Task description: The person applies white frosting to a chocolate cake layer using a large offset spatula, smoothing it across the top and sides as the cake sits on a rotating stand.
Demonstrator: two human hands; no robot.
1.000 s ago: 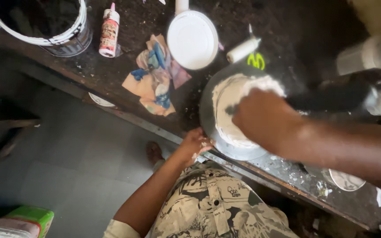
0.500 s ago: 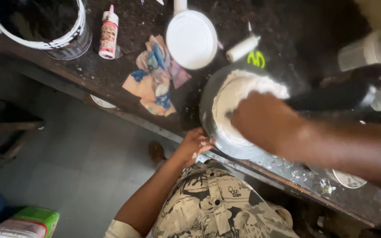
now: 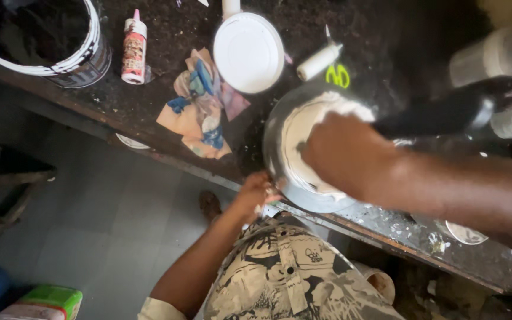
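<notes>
A round metal pan [image 3: 275,127] sits at the near edge of a dark, dirty bench [image 3: 167,24] and holds a white paste [image 3: 303,121]. My left hand [image 3: 256,192] grips the pan's near rim from below the bench edge. The back of my right hand [image 3: 345,154] covers the middle of the pan, with the fingers curled down into the paste. What those fingers hold is hidden. White smears stick to my left hand's fingers.
On the bench lie a white round lid [image 3: 248,52], a stained rag [image 3: 200,106], a small glue bottle [image 3: 133,50], a white tube [image 3: 319,61] and a black-filled bucket [image 3: 42,41]. A dark bottle [image 3: 457,109] lies right of the pan. Grey tiled floor [image 3: 90,225] is below.
My right hand has shifted slightly within the pan, still pressed into the paste. My left hand stays on the rim.
</notes>
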